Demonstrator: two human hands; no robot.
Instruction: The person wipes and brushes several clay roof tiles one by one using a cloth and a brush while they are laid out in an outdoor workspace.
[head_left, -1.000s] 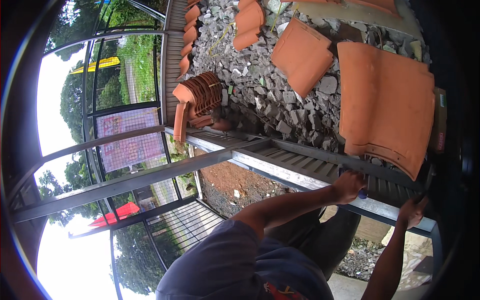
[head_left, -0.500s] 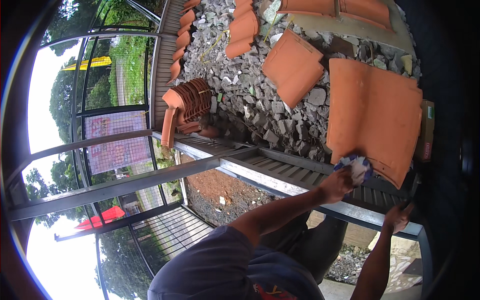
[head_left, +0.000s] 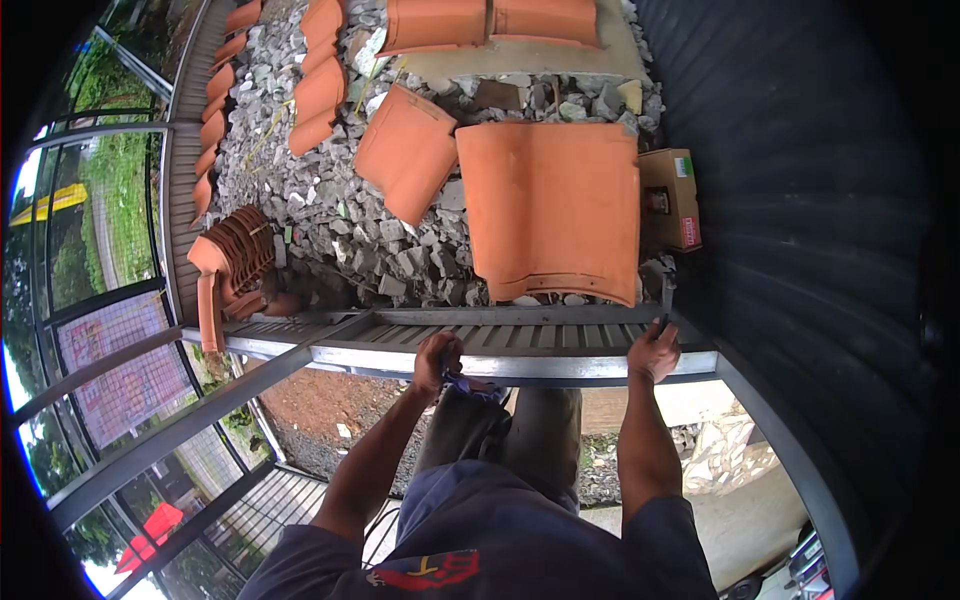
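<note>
My left hand [head_left: 437,362] is closed on a bunched purple-and-white cloth [head_left: 472,387] at the front metal beam; folds of the cloth hang below the fingers. Further right, my right hand [head_left: 654,354] grips a tool with a dark handle and a grey metal end [head_left: 668,292], which points away from me. What kind of tool it is, I cannot tell. Just beyond both hands a large orange roof tile [head_left: 552,212] lies on the rubble, its near edge close to the ribbed metal strip. Neither hand touches this tile.
A second orange tile [head_left: 406,155] lies tilted on the grey rubble [head_left: 330,200]. At the left stands a stack of tiles [head_left: 240,250]. A cardboard box [head_left: 672,198] sits between the large tile and the dark corrugated wall [head_left: 790,190]. The metal beam [head_left: 520,363] crosses before me.
My left hand has drawn back from the tile's near corner to the beam, carrying the cloth. My right hand still holds the tool. The whole view has shifted and turned.
</note>
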